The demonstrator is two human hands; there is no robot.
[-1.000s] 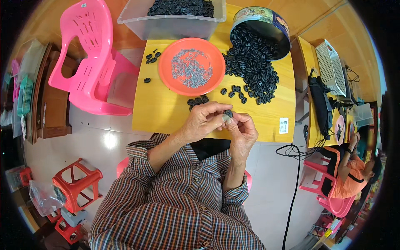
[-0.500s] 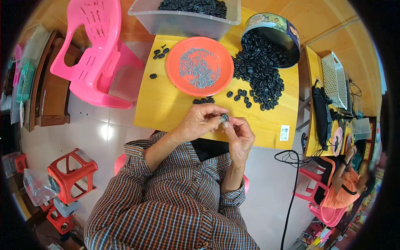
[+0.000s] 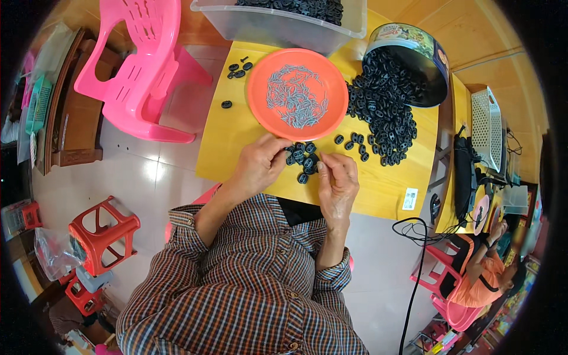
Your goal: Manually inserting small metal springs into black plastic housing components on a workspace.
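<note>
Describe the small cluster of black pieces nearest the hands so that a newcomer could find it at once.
Start at the yellow wooden table, then find the round orange plastic plate of grey slivers. Just below its near rim, between the left hand and right hand, lies the small cluster of black oval pieces, far smaller than the big heap spilling from the round tin.

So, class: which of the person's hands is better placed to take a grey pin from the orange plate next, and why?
Probably the left hand: it lies just below the orange plate's near rim, where the grey pins are heaped. The right hand sits farther off, beside the small pile of black pieces.
</note>
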